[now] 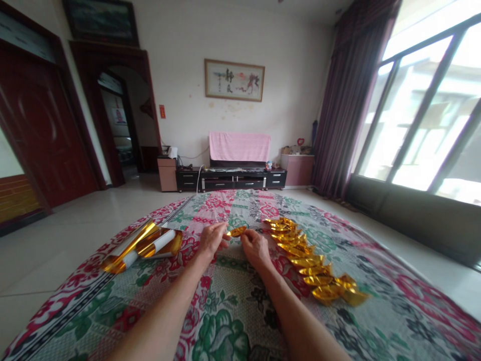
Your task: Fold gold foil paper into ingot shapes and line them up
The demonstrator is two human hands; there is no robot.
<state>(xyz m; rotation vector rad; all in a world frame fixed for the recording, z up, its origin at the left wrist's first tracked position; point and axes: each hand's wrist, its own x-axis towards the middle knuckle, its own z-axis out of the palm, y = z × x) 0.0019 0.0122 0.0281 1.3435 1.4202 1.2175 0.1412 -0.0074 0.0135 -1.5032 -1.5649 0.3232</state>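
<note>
In the head view, a small folded gold foil piece [237,231] is held above the patterned cloth [221,336]. At the foil piece's left end, the left hand [213,242] pinches it with its fingertips; at its right end, the right hand [256,246] pinches it between thumb and fingers. Right of the foil piece lies a row of folded gold pieces [308,260]; left of it, curled gold sheets [145,241] with white undersides; beyond it, a pink cover [239,146]

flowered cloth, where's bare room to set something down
Bare: flowered cloth between the gold row and its right edge; also nearer than the foil sheets, left of the left forearm. Crowded: the row, the sheets, and the middle, where both hands hold a gold piece.
</note>
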